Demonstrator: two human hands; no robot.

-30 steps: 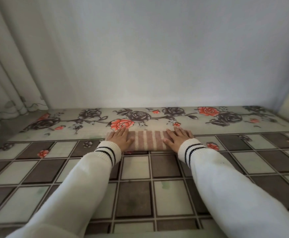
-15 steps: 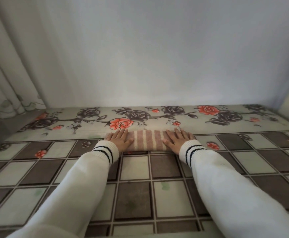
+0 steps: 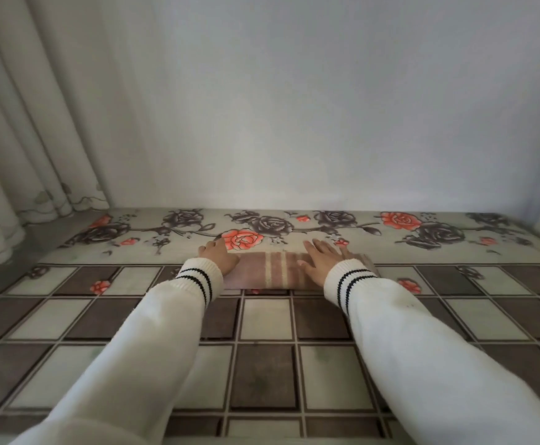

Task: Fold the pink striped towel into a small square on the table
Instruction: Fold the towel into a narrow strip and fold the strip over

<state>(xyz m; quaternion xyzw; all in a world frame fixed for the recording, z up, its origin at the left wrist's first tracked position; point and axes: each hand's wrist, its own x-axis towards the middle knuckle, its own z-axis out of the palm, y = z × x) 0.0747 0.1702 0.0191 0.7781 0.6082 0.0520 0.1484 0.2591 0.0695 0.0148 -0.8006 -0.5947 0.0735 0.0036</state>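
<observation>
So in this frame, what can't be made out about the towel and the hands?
- Head view: both ends of the towel lie under the left hand and right hand.
- Its layer count: only the top face shows.
- Both palms face down, hidden.
- The table's near edge is cut off.

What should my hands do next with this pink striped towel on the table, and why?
Probably bring one short end over onto the other. The towel lies as a flat strip, wider than deep, not yet square. Your left hand and right hand press flat on its two ends, so either could pinch its end and fold across.
</observation>
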